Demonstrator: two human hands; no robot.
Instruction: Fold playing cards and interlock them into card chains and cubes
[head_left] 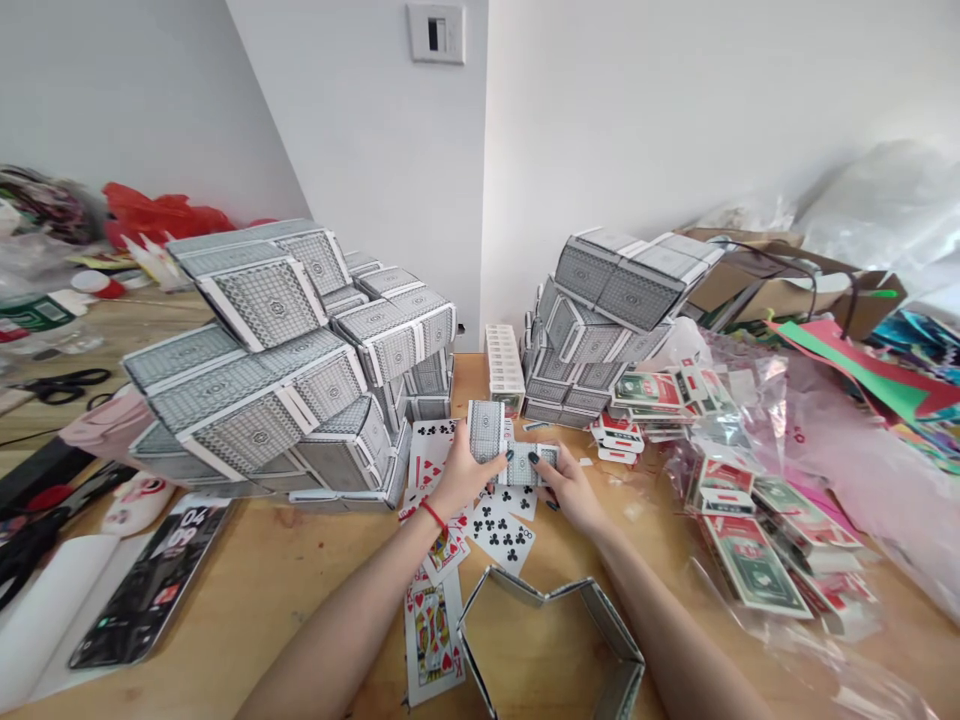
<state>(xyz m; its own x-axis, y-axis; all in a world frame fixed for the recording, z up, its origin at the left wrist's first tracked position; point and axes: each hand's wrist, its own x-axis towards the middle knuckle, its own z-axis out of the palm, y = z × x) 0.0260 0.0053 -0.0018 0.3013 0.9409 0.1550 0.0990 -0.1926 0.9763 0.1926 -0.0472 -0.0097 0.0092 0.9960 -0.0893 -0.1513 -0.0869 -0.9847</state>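
Observation:
My left hand is closed on a small stack of grey-backed playing cards, held upright above the wooden table. My right hand grips another bundle of grey-backed cards just right of it; the two bundles meet between my fingers. Under my hands lie loose face-up cards, clubs and a red face card. A zigzag strip of folded cards stands on edge close to me.
A big pile of folded card blocks rises at the left, a second pile at the right. Green and red card boxes in plastic wrap cover the right side. A phone and scissors lie at the left.

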